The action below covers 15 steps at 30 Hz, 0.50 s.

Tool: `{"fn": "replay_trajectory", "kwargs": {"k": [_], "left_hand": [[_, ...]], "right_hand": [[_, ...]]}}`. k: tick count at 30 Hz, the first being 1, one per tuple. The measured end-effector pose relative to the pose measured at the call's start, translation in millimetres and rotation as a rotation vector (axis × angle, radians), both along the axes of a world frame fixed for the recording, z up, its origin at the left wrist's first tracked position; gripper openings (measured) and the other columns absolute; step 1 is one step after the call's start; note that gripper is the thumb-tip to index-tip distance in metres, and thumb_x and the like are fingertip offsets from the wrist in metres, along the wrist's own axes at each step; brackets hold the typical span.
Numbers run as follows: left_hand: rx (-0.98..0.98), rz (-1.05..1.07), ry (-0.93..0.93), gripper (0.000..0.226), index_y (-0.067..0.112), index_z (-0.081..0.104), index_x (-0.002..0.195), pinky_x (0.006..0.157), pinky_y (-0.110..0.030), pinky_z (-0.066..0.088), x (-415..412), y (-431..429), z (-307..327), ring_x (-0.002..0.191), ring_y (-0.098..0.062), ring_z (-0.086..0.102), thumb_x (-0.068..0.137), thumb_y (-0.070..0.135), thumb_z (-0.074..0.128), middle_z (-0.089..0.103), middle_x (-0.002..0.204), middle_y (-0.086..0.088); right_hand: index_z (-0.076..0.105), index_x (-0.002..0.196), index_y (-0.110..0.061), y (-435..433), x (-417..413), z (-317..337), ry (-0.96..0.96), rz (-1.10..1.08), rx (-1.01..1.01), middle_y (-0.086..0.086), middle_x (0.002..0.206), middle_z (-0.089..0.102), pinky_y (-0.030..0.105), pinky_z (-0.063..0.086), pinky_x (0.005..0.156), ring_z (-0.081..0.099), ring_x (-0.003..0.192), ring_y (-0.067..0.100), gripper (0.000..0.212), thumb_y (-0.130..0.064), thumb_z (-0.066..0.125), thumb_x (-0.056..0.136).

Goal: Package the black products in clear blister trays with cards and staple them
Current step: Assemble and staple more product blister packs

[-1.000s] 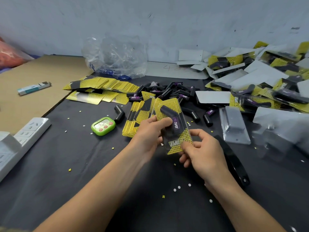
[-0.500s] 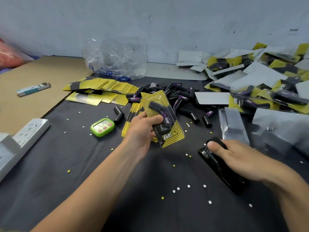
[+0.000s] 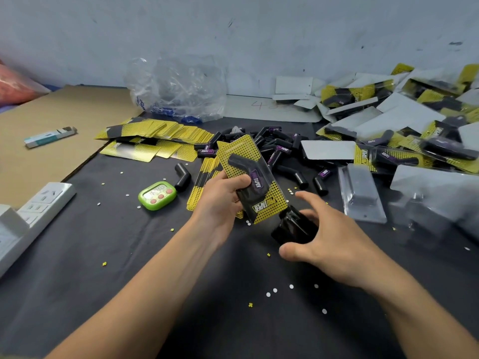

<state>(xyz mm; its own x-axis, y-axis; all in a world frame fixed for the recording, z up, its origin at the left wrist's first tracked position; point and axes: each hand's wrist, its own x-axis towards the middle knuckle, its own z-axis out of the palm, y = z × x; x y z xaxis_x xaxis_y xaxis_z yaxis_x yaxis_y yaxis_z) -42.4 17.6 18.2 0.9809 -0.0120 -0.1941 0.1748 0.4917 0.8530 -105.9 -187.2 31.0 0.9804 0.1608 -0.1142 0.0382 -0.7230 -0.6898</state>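
My left hand (image 3: 220, 203) grips a blister pack (image 3: 250, 161): a yellow dotted card under a clear tray with a black angled product inside. It is held tilted above the dark table. My right hand (image 3: 337, 244) holds a black stapler (image 3: 293, 226), thumb below and fingers spread over it. The stapler's mouth sits at the pack's lower right corner. Loose black products (image 3: 280, 149) lie heaped behind the pack. Yellow cards (image 3: 155, 136) are fanned out to the left, and a stack of clear trays (image 3: 360, 193) lies to the right.
Finished packs (image 3: 414, 120) are piled at the back right. A green timer (image 3: 156, 195) and a white power strip (image 3: 33, 213) lie on the left. A crumpled plastic bag (image 3: 178, 86) sits by the wall next to a cardboard sheet (image 3: 64, 112). Small paper dots are scattered on the cloth.
My right hand let go of the pack, reached right, picked the stapler off the table and brought it up to the pack's lower corner. My left hand kept holding the pack.
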Motion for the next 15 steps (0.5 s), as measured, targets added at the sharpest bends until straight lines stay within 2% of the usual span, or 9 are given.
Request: {"fn": "replay_trajectory", "kwargs": {"k": [2, 5, 7, 10, 15], "left_hand": [[-0.028, -0.034, -0.037, 0.019, 0.012, 0.062, 0.11, 0.091, -0.044, 0.057, -0.1, 0.7, 1.2, 0.092, -0.021, 0.076, 0.098, -0.001, 0.056, 0.078, 0.107, -0.011], [-0.071, -0.047, -0.081, 0.024, 0.007, 0.061, 0.121, 0.083, -0.036, 0.062, 0.7, 0.9, 3.4, 0.099, -0.021, 0.075, 0.1, -0.002, 0.052, 0.078, 0.112, -0.011], [-0.082, -0.021, -0.087, 0.027, 0.005, 0.058, 0.127, 0.083, -0.036, 0.061, 0.3, 0.1, 4.6, 0.101, -0.022, 0.076, 0.101, -0.002, 0.052, 0.078, 0.112, -0.011], [-0.039, -0.019, -0.126, 0.028, 0.005, 0.057, 0.129, 0.09, -0.041, 0.057, -0.7, -0.3, 4.7, 0.102, -0.023, 0.075, 0.101, 0.0, 0.052, 0.077, 0.114, -0.012], [-0.037, -0.136, -0.187, 0.035, -0.003, 0.057, 0.135, 0.076, -0.03, 0.06, -7.5, -4.7, 7.9, 0.093, -0.02, 0.074, 0.1, 0.001, 0.053, 0.075, 0.113, -0.013]], "right_hand": [[0.05, 0.14, -0.046, 1.8, 4.0, -2.5, -0.023, -0.067, 0.117, -0.025, 0.118, 0.065, 0.019, 0.047, 0.091, 0.061, 0.108, -0.004, 0.108, -0.07, 0.078, 0.039], [0.07, 0.116, -0.038, 4.1, 5.6, -5.2, 0.031, -0.117, 0.294, -0.019, 0.106, 0.075, 0.032, 0.055, 0.097, 0.069, 0.098, -0.004, 0.083, -0.06, 0.087, 0.038], [0.072, 0.111, -0.035, 4.5, 4.8, -5.5, 0.086, -0.093, 0.376, -0.015, 0.104, 0.077, 0.037, 0.056, 0.097, 0.071, 0.097, 0.002, 0.077, -0.054, 0.09, 0.038], [0.07, 0.111, -0.033, 6.0, 3.4, -6.2, 0.142, -0.055, 0.474, -0.008, 0.107, 0.077, 0.044, 0.057, 0.098, 0.073, 0.1, 0.012, 0.079, -0.047, 0.093, 0.037], [0.068, 0.116, -0.03, 10.8, 3.2, -9.9, 0.166, 0.003, 0.642, -0.002, 0.115, 0.076, 0.047, 0.055, 0.102, 0.072, 0.11, 0.02, 0.073, -0.036, 0.093, 0.047]]}}
